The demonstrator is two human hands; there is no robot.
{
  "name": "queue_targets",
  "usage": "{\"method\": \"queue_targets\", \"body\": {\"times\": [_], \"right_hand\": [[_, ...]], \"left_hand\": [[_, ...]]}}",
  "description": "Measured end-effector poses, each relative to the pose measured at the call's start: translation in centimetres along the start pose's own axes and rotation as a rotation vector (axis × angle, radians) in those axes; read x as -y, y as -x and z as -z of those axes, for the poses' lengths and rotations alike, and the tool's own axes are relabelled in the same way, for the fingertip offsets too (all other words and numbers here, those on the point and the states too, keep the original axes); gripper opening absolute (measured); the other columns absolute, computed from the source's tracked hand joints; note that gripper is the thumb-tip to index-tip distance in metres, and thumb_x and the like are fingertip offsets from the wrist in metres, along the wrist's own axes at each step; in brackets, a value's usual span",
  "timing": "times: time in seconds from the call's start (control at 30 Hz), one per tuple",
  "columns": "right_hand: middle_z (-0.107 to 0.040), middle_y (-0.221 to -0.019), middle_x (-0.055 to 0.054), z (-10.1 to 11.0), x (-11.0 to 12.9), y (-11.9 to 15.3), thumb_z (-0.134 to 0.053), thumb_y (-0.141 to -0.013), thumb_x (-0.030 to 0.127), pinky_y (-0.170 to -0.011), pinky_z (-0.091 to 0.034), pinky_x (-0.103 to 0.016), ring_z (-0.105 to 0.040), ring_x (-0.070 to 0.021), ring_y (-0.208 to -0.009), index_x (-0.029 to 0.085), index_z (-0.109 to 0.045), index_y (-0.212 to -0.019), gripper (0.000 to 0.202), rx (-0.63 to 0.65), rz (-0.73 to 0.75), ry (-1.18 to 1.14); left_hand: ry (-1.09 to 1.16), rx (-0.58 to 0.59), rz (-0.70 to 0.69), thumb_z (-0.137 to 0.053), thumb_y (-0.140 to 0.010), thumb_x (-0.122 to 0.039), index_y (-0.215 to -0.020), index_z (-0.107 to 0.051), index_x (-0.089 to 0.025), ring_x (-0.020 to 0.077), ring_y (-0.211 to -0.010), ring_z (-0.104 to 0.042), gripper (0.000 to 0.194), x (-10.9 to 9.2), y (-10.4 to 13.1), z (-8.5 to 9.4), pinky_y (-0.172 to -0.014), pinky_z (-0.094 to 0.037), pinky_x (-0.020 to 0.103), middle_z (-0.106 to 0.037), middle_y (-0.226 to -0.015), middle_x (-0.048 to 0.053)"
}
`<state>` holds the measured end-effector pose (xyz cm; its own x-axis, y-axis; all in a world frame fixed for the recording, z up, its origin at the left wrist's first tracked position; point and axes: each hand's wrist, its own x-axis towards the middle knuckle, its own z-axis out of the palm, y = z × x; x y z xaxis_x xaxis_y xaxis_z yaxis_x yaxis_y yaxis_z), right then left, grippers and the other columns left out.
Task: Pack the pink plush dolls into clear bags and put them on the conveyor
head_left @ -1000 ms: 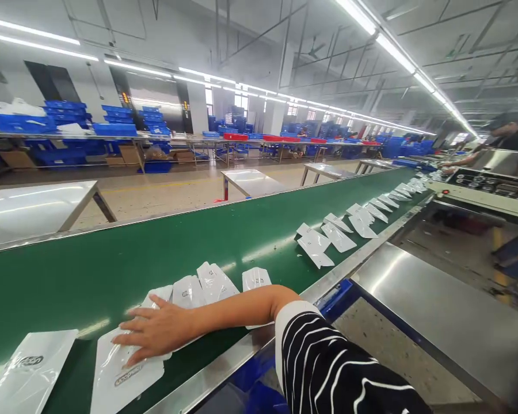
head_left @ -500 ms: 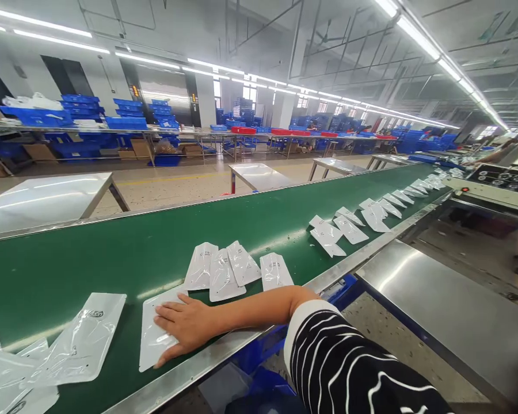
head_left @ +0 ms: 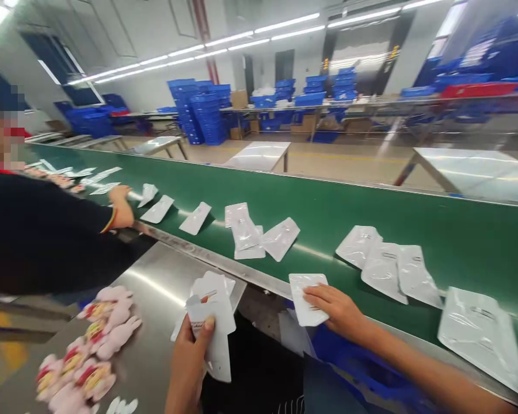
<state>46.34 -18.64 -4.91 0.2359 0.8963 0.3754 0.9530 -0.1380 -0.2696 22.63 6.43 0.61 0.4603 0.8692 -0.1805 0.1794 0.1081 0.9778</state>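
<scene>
Several white pouches (head_left: 219, 353) are fanned out in my left hand (head_left: 190, 351), with the thumb pressed across their front. That hand is over the edge of the steel side table. My right hand (head_left: 343, 313) grips a single white pouch (head_left: 305, 290) at the near rim of the green conveyor belt (head_left: 319, 213). Its fingertips lie over the pouch's right part; the thumb is hidden. Beyond it, more white pouches (head_left: 384, 267) lie flat on the belt, some overlapping, and one large pouch (head_left: 481, 333) sits at the right.
Pink plush toys (head_left: 97, 345) lie on the steel side table (head_left: 155, 322) at the left. A co-worker's hand (head_left: 121, 207) reaches over the belt beside them. Below the belt is a blue bin (head_left: 349, 356). Steel tables (head_left: 259, 154) stand across the belt.
The view has swung left, bringing in the co-worker, the toys and my left hand with its pouches. My right hand was flat on a pouch; it now grips one at the belt's rim.
</scene>
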Motion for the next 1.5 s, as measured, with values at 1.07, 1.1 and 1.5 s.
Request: {"method": "queue_targets", "body": {"times": [1.07, 1.1, 1.5], "right_hand": [[-0.064, -0.094, -0.010, -6.3, -6.5, -26.0, -0.043, -0.082, 0.051, -0.068, -0.041, -0.029, -0.059, -0.0245, -0.085, 0.016, -0.053, -0.110, 0.046, 0.014, -0.642, -0.033], [-0.065, -0.088, -0.008, -6.4, -6.9, -26.1, -0.040, -0.084, 0.046, -0.064, -0.039, -0.028, -0.059, -0.0225, -0.079, 0.017, -0.054, -0.104, 0.038, 0.004, -0.659, -0.031], [-0.046, -0.127, -0.017, 0.6, -12.7, -17.4, -0.047, -0.082, 0.026, -0.088, -0.035, -0.039, -0.044, -0.0296, -0.114, 0.014, -0.041, -0.127, 0.046, -0.146, -0.746, 0.225]], "left_hand": [[-0.936, -0.077, -0.704, -0.044, -0.085, -0.034, -0.120, -0.049, -0.016, 0.0240, -0.128, -0.032, 0.040, 0.5, -11.2, -7.1, -0.106, -0.026, 0.039, -0.041, -0.137, 0.012], [-0.939, 0.027, -0.713, -0.044, -0.086, -0.032, -0.118, -0.051, -0.017, 0.0220, -0.124, -0.038, 0.037, 0.5, -11.2, -8.2, -0.103, -0.030, 0.035, -0.045, -0.133, 0.010], [-1.061, 0.207, -0.674, -0.061, -0.072, -0.044, -0.123, -0.046, -0.012, 0.0325, -0.114, -0.042, 0.062, 1.5, -13.4, -18.3, -0.093, -0.033, 0.045, -0.046, -0.129, 0.016]]}}
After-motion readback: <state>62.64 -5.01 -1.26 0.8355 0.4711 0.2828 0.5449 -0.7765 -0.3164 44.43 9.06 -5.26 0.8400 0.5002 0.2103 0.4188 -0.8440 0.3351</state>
